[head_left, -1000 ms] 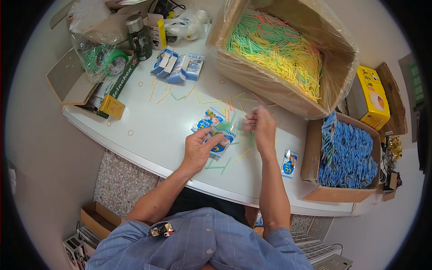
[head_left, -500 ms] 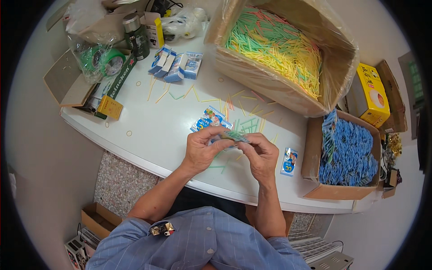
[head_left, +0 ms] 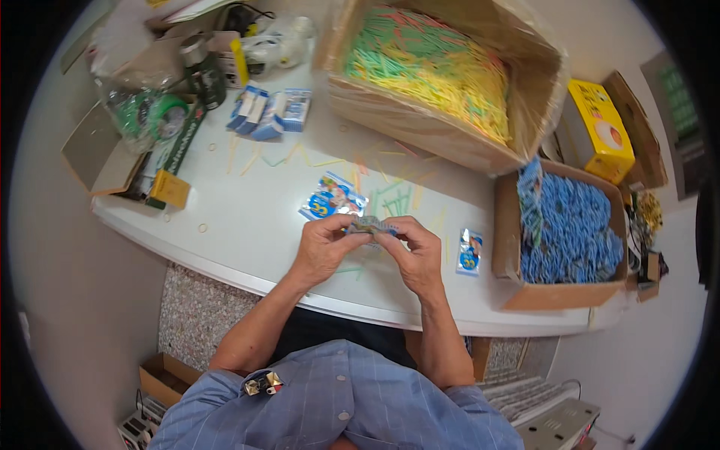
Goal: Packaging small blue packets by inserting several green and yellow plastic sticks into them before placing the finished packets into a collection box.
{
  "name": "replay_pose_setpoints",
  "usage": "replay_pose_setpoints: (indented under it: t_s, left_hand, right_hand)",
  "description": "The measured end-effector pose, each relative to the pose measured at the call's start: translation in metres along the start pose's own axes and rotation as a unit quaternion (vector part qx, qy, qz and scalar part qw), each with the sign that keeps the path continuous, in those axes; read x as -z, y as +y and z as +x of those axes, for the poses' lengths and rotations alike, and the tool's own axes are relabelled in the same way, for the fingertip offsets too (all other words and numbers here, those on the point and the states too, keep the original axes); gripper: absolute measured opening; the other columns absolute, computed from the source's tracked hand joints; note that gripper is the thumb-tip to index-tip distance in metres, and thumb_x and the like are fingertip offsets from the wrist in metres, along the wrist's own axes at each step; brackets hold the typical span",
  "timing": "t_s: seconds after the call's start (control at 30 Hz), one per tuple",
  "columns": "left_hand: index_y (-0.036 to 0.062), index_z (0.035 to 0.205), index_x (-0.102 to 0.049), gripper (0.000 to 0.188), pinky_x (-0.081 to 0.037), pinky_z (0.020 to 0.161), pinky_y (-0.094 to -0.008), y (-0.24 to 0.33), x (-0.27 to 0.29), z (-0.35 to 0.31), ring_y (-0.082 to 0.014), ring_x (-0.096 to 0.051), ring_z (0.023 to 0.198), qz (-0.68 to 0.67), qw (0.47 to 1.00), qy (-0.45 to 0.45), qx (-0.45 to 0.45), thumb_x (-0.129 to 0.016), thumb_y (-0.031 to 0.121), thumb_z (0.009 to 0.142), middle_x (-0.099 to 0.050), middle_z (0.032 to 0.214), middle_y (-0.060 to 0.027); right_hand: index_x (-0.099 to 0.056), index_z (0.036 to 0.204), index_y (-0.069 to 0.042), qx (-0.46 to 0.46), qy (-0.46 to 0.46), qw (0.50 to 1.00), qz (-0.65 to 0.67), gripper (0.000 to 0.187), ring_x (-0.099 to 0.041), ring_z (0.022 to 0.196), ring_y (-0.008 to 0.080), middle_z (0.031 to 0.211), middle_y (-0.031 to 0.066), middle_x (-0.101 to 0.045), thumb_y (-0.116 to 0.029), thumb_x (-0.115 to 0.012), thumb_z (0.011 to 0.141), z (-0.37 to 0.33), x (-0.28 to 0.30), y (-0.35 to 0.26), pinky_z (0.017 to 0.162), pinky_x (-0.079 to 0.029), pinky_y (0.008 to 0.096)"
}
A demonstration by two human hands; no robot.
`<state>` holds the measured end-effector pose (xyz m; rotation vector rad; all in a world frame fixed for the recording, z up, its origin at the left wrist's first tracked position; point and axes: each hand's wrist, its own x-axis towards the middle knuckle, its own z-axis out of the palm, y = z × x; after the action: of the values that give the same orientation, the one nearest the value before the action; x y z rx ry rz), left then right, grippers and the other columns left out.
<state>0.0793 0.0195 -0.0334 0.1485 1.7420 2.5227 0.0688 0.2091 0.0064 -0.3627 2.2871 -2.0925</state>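
My left hand (head_left: pixel 321 249) and my right hand (head_left: pixel 417 253) meet over the near part of the white table. Between their thumbs and fingers they pinch a small blue-and-white packet (head_left: pixel 372 224), its striped edge uppermost. Whether the packet is torn cannot be made out. Just beyond the fingers lie overlapping printed packets (head_left: pixel 331 196). Thin green sticks (head_left: pixel 395 202), like short straws, are scattered beside them. To the right of my right hand, one more packet (head_left: pixel 469 251) lies flat.
A large plastic-lined carton (head_left: pixel 420 127) holds many coloured sticks at the back. At right stands a carton (head_left: pixel 559 295) packed with blue packets, near a yellow box (head_left: pixel 600 129). Small blue-and-white boxes (head_left: pixel 270 114), a flask (head_left: pixel 202 73) and green tape (head_left: pixel 167 116) sit at back left.
The whole view has shifted a little, with the table's things now further up and left. Both hands still grip the packet, and its striped edge now lies more level between them.
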Motion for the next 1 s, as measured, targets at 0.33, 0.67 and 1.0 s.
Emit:
replay_pose_setpoints:
  t_s: [0.33,0.67,1.0]
  left_hand:
    - [0.0006,0.107,-0.066,0.045,-0.053,0.074,-0.0449,0.026,0.053,0.019,-0.0343,-0.066,0.086,0.594,0.781,0.191,0.025,-0.082,0.032,0.079,-0.067,0.099,-0.0171]
    - [0.006,0.093,-0.072,0.033,-0.051,0.072,-0.0388,0.026,0.054,0.024,-0.0264,-0.065,0.084,0.535,0.819,0.163,0.132,-0.086,0.025,0.07,-0.066,0.084,-0.0071]
    - [0.009,0.088,-0.07,0.022,-0.05,0.077,-0.0394,0.016,0.055,0.03,-0.027,-0.062,0.093,0.545,0.826,0.137,0.049,-0.083,0.016,0.072,-0.063,0.096,-0.0068]
  right_hand:
    - [-0.069,0.098,0.003,-0.196,0.087,0.906,-0.364,0.025,-0.061,0.068,0.0196,0.08,0.0105,-0.069,-0.021,-0.071,0.091,-0.022,0.14,-0.001,0.066,-0.05,0.032]
    - [-0.064,0.103,0.002,0.084,0.136,0.884,-0.439,0.02,-0.065,0.081,0.0394,0.091,0.0208,-0.066,-0.013,-0.068,0.092,0.047,0.055,-0.08,0.071,-0.051,0.0418]
    - [-0.068,0.104,-0.002,0.281,-0.02,0.73,-0.622,0.023,-0.064,0.097,0.0414,0.099,0.0203,-0.067,-0.022,-0.06,0.095,0.392,0.011,-0.076,0.082,-0.052,0.0505]
